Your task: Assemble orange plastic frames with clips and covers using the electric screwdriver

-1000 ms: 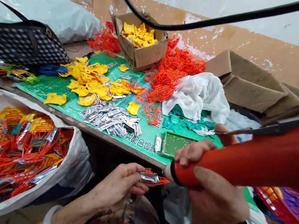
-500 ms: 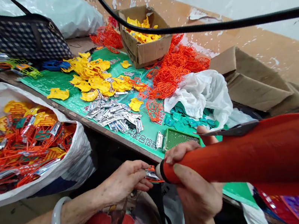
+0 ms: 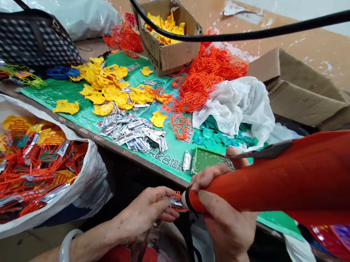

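Note:
My left hand [image 3: 146, 208] pinches a small orange and silver plastic piece [image 3: 177, 201] below the table's front edge. My right hand [image 3: 225, 210] is wrapped round a large red cone-shaped tool [image 3: 287, 179], whose narrow tip touches that piece. A black cable [image 3: 243, 34] arcs overhead from the tool's side. On the green mat [image 3: 68, 94] lie yellow plastic parts [image 3: 108, 89], a heap of silver strips [image 3: 131, 133], orange lattice pieces [image 3: 202, 82] and a small green grid tray [image 3: 208, 159].
A white bag [image 3: 6, 166] full of assembled orange, yellow and silver pieces sits at lower left. A cardboard box [image 3: 167, 54] of yellow parts stands at the back. A crumpled white plastic bag [image 3: 238, 105], flattened cardboard [image 3: 300, 93] and a checked handbag [image 3: 25, 45] surround the mat.
The tool's tip has closed in on the held piece, which now shows less. The view has shifted slightly; both hands stay near the same place.

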The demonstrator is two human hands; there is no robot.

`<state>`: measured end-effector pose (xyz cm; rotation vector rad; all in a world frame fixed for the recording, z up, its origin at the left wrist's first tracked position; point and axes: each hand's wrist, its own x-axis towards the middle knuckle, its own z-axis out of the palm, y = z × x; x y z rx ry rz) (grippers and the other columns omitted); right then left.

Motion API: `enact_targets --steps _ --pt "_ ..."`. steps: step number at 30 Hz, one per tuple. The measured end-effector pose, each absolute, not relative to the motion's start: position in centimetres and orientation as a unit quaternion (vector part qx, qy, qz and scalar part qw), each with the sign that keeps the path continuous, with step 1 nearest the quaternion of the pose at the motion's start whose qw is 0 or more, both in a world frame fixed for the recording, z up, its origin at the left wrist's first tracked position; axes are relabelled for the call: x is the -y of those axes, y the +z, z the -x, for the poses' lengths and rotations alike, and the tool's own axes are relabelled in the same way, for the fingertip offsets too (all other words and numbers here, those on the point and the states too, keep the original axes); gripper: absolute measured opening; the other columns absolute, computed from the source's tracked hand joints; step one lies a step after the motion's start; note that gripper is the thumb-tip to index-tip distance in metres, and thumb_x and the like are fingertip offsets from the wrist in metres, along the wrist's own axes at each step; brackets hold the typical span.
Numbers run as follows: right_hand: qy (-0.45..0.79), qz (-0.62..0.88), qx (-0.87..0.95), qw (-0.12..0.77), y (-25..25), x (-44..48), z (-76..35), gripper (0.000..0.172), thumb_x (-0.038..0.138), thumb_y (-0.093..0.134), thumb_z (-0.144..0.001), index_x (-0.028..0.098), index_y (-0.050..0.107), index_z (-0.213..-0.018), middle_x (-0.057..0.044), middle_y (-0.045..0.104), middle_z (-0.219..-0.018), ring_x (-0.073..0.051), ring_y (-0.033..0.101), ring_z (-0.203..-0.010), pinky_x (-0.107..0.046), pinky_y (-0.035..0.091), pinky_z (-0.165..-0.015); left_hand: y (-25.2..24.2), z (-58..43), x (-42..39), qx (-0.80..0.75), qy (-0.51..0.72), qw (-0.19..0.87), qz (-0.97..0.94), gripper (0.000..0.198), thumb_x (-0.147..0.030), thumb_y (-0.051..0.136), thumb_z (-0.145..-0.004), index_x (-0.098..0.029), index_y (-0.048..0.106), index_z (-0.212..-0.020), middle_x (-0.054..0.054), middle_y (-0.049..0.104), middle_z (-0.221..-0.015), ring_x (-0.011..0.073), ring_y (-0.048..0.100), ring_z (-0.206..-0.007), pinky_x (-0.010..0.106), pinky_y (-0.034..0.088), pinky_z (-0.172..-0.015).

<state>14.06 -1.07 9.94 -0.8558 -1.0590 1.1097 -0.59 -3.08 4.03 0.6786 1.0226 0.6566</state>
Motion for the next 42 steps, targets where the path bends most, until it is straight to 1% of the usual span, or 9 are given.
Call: enact_targets --steps 6,13,19,26,29,31,34,37,42 --pt "0.485 0.372 0.473 0.635 9.1 1.2 -13.8 0.018 0.01 0.07 -0.068 0.025 0.064 -0.076 0.004 0.059 -0.073 -0.015 0.06 -0.061 -0.034 0.053 -0.064 4.0 0.6 3.1 -0.482 0.305 0.758 -0.316 0.028 -0.037 0.071 -0.076 -0.014 0.068 -0.093 0.008 0.073 -0.089 0.0199 0.068 -0.08 0.032 0.051 -0.077" --pt "0.484 0.375 0.471 0.635 8.8 1.2 -13.8 0.018 0.011 0.071 -0.068 0.025 0.065 -0.077 0.003 0.06 -0.074 -0.016 0.059 -0.062 -0.036 0.053 -0.065 3.7 0.4 3.3 -0.476 0.314 0.762 -0.307 0.03 -0.035 0.071 -0.075 -0.013 0.067 -0.096 0.007 0.071 -0.086 0.0187 0.067 -0.077 0.031 0.05 -0.074" --pt "0.478 0.394 0.482 0.62 8.5 1.3 -14.0 0.012 0.017 0.071 -0.071 0.024 0.063 -0.075 0.002 0.058 -0.075 -0.017 0.058 -0.065 -0.037 0.053 -0.068 3.6 0.3 3.3 -0.464 0.317 0.766 -0.312 0.033 -0.037 0.071 -0.076 -0.013 0.067 -0.097 0.01 0.072 -0.092 0.0195 0.067 -0.079 0.032 0.05 -0.075" --pt "0.491 0.375 0.489 0.615 8.4 1.4 -14.1 0.014 0.015 0.072 -0.073 0.025 0.064 -0.079 0.004 0.057 -0.078 -0.014 0.058 -0.067 -0.034 0.052 -0.07 3.9 0.3 3.2 -0.469 0.309 0.763 -0.32 0.045 -0.048 0.073 -0.072 -0.012 0.066 -0.099 0.01 0.071 -0.093 0.022 0.067 -0.082 0.035 0.05 -0.078" --pt "0.493 0.381 0.497 0.604 8.4 1.6 -14.0 0.015 0.013 0.07 -0.074 0.024 0.064 -0.081 0.004 0.057 -0.079 -0.014 0.059 -0.068 -0.034 0.053 -0.074 3.9 0.1 3.3 -0.466 0.312 0.768 -0.309 0.051 -0.052 0.076 -0.068 -0.012 0.065 -0.099 0.009 0.07 -0.092 0.0211 0.066 -0.08 0.035 0.049 -0.079" --pt "0.486 0.383 0.508 0.599 8.3 1.7 -14.0 0.017 0.01 0.069 -0.074 0.024 0.063 -0.081 0.004 0.057 -0.079 -0.014 0.059 -0.069 -0.034 0.053 -0.076 4.0 0.0 3.3 -0.46 0.324 0.772 -0.296 0.055 -0.054 0.078 -0.064 -0.012 0.065 -0.097 0.007 0.069 -0.088 0.0192 0.064 -0.077 0.033 0.048 -0.076" --pt "0.474 0.393 0.522 0.59 8.3 1.9 -13.8 0.02 0.006 0.067 -0.072 0.023 0.062 -0.08 0.004 0.057 -0.078 -0.014 0.059 -0.07 -0.035 0.053 -0.077 4.3 -0.1 3.2 -0.457 0.336 0.771 -0.288 0.057 -0.056 0.081 -0.06 -0.011 0.066 -0.091 0.002 0.066 -0.077 0.0156 0.06 -0.068 0.029 0.047 -0.07" --pt "0.468 0.402 0.528 0.584 8.2 1.9 -13.8 0.019 0.006 0.066 -0.073 0.023 0.062 -0.081 0.003 0.057 -0.078 -0.015 0.059 -0.071 -0.036 0.053 -0.077 4.6 -0.1 3.1 -0.462 0.338 0.768 -0.288 0.056 -0.057 0.082 -0.058 -0.011 0.066 -0.087 0.0 0.063 -0.07 0.014 0.058 -0.064 0.027 0.046 -0.066" --pt "0.456 0.395 0.531 0.596 7.9 1.8 -14.2 0.016 0.009 0.066 -0.076 0.024 0.064 -0.081 0.003 0.056 -0.08 -0.014 0.059 -0.07 -0.036 0.053 -0.076 4.1 0.1 3.2 -0.464 0.324 0.774 -0.284 0.054 -0.053 0.08 -0.063 -0.011 0.065 -0.095 0.007 0.069 -0.089 0.0199 0.066 -0.077 0.034 0.05 -0.078"
